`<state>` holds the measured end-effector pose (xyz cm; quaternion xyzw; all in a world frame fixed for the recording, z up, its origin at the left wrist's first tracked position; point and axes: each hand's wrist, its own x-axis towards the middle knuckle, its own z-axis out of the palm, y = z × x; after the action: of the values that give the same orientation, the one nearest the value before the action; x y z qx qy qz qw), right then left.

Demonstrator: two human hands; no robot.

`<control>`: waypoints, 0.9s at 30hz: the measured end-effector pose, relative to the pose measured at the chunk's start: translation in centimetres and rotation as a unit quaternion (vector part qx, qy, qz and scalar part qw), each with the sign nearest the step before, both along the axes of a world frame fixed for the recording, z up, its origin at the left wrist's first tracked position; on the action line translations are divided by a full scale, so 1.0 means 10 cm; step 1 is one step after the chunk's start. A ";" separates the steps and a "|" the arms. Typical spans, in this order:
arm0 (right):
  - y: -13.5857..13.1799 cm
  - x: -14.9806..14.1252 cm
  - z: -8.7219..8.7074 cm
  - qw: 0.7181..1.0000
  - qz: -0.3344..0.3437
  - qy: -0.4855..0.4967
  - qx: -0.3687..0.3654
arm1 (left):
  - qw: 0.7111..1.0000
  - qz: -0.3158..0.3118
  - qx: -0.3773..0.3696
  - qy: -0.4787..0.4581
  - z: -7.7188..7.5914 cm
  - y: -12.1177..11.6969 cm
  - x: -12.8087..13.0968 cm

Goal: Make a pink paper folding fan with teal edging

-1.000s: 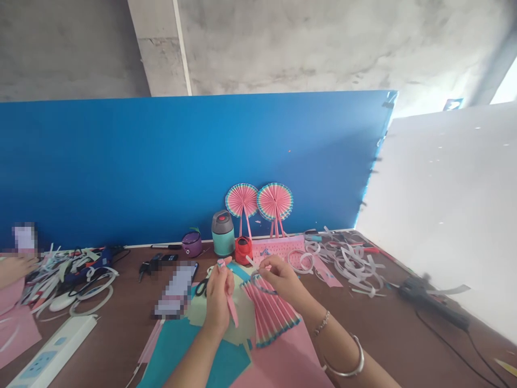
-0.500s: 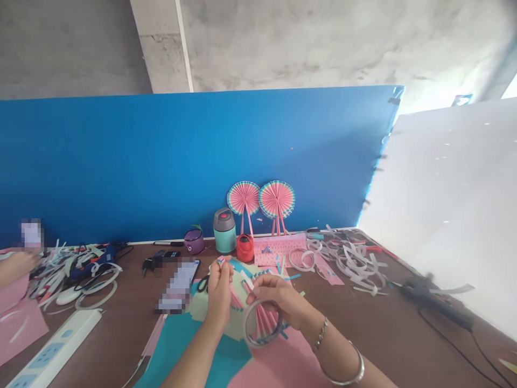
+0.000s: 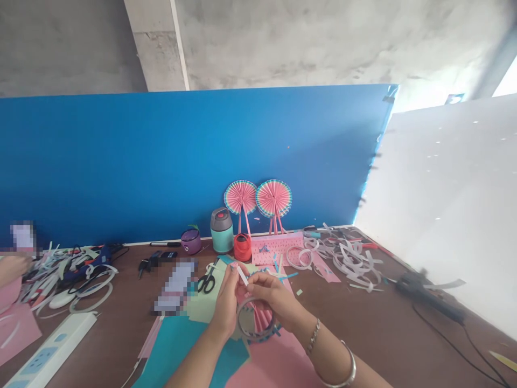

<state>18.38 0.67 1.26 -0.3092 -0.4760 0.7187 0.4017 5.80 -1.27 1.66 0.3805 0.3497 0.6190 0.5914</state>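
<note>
My left hand (image 3: 226,304) is closed, its thumb and fingers pinching the pink folded paper (image 3: 235,265) near its top. A short white strip (image 3: 243,276) lies between my two hands, at the fingertips. With bent fingers my right hand (image 3: 274,296) grips a roll of tape (image 3: 239,325), which hangs under the palm like a ring. Through and behind the ring shows a pink pleated paper fan (image 3: 263,319) with blue edges. Black scissors (image 3: 206,283) rest on pale green paper (image 3: 202,310) left of my hands. My fingers partly hide the strip and folded paper.
Teal paper (image 3: 181,345) and pink sheets (image 3: 278,361) lie under my forearms. A phone (image 3: 175,285), a teal flask (image 3: 222,234), a red pot (image 3: 242,247) and two round pink fans (image 3: 273,197) stand beyond. Another person's hand (image 3: 16,265) is far left.
My hands have come together: the left moved right toward the right one, and the white strip is now between them. The scissors are more exposed. The tape roll shifted slightly left.
</note>
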 end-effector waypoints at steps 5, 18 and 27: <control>0.00 -0.01 0.01 1.000 -0.002 0.010 -0.005 | 1.000 -0.009 -0.010 -0.023 -0.02 0.00 0.01; -0.04 -0.04 0.09 0.999 -0.020 -0.023 -0.025 | 0.999 -0.021 0.032 -0.009 -0.04 0.00 0.01; -0.04 -0.04 0.09 0.999 -0.018 -0.023 -0.032 | 0.999 -0.028 0.034 0.007 -0.02 -0.03 0.01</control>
<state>17.94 0.24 2.14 -0.3471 -0.4564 0.7190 0.3928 5.88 -1.53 1.48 0.4142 0.3218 0.6113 0.5926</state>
